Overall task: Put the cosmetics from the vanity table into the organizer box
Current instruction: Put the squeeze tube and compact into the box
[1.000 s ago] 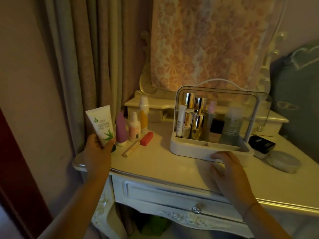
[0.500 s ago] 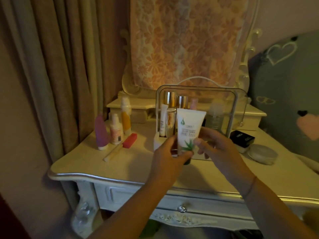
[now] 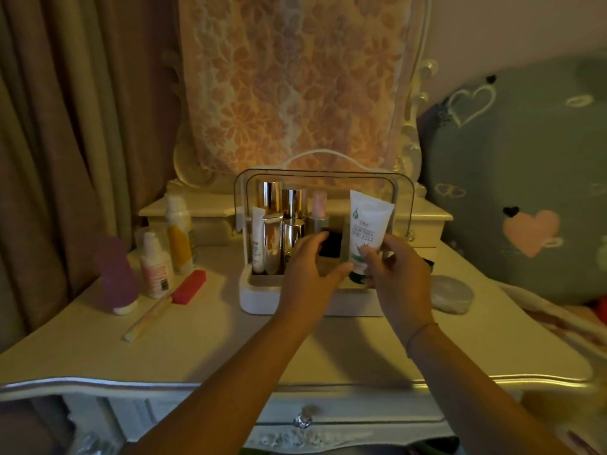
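On the cream vanity table (image 3: 230, 339), the white box (image 3: 262, 300) is standing with its clear lid (image 3: 315, 174) raised and bottles (image 3: 272, 238) lining its left side. Our right hand (image 3: 399, 274) is pinching the lower end of the aloe tube (image 3: 369, 221), holding it upright, cap down, over the box's right side. Our left hand (image 3: 308, 270) is hovering alongside, fingers relaxed and gripping nothing, one fingertip just beside the tube's cap end.
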Demonstrator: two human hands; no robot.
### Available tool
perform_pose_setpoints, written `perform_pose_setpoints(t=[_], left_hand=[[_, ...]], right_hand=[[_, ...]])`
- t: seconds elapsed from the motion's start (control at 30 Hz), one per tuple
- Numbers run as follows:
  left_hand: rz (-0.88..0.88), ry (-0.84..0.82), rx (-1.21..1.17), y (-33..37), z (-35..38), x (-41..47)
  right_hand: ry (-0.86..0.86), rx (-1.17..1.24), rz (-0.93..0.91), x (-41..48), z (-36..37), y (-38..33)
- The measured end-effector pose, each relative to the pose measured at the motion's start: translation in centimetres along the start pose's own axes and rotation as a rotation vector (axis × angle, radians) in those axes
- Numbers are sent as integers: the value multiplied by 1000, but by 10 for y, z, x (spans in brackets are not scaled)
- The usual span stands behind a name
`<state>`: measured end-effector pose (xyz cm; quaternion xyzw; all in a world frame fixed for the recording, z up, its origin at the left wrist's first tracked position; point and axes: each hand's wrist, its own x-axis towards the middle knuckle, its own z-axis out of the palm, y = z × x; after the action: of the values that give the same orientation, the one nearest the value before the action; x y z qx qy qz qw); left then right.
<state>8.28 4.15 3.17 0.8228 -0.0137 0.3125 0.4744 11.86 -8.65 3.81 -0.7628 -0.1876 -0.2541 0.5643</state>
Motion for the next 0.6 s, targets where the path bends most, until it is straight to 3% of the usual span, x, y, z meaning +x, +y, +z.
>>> perform_pose_setpoints(t=[0.27, 0.6], left_hand=[[-5, 12, 115, -22, 1, 14], [23, -16, 139, -30, 2, 16]], right_hand=[[93, -225, 26, 23, 27, 15], [-55, -346, 238, 30, 43, 29]])
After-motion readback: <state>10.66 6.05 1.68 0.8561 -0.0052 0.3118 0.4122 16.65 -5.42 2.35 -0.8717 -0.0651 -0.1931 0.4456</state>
